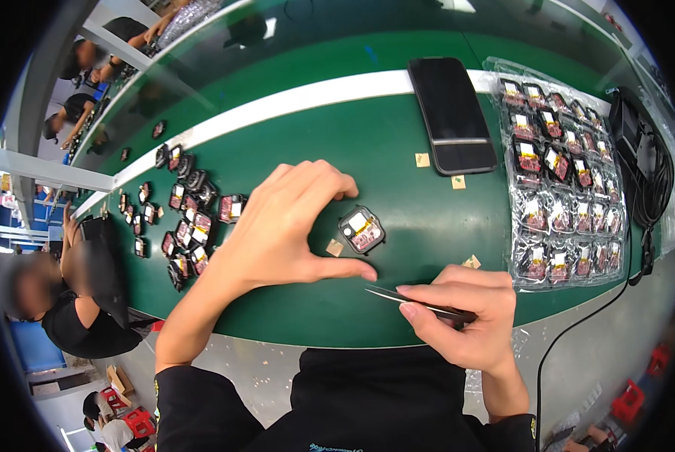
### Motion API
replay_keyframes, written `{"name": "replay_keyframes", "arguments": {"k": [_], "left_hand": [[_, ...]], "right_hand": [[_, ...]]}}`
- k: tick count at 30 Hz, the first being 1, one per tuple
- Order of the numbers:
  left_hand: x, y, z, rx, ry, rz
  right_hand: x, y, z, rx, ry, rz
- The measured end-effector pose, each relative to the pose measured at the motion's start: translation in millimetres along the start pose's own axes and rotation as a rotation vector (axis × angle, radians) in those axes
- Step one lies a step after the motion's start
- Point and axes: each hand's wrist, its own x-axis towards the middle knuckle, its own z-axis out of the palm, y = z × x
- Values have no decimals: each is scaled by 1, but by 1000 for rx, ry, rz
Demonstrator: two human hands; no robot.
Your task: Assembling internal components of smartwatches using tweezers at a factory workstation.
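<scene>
Left hand (286, 226), empty, spreads beside the square black-cased circuit module (362, 230), apparently leaving access; right hand (469, 313) pinches slim dark metal tweezers (458, 314).

The right hand (471, 315) held slim dark tweezers (388, 294); the left hand (292, 220) curved beside a small, square, black-rimmed electronic module (362, 230).
</scene>
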Motion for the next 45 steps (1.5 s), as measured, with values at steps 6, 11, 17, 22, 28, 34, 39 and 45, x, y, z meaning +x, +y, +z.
{"name": "replay_keyframes", "arguments": {"k": [6, 11, 17, 22, 28, 34, 39, 45], "left_hand": [[-12, -13, 2, -113, -78, 70], [-9, -6, 6, -263, -132, -7], [-16, -1, 4, -335, -222, 6], [-13, -3, 5, -314, -221, 7], [-14, -4, 6, -308, -216, 19], [-14, -1, 6, -289, -196, -16], [-15, -2, 6, -280, -186, -1], [-13, -6, 6, -286, -192, 29]], "right_hand": [[3, -2, 1, -8, 9, -28], [4, -2, 4, -111, 134, -1], [5, 4, 5, -228, 116, 8], [10, 5, 11, -263, 73, -14], [10, 2, 11, -295, 46, 70], [7, 0, 12, -383, 78, -6], [3, 9, 16, -416, 96, -140], [6, 10, 18, -431, 77, -173]]}}
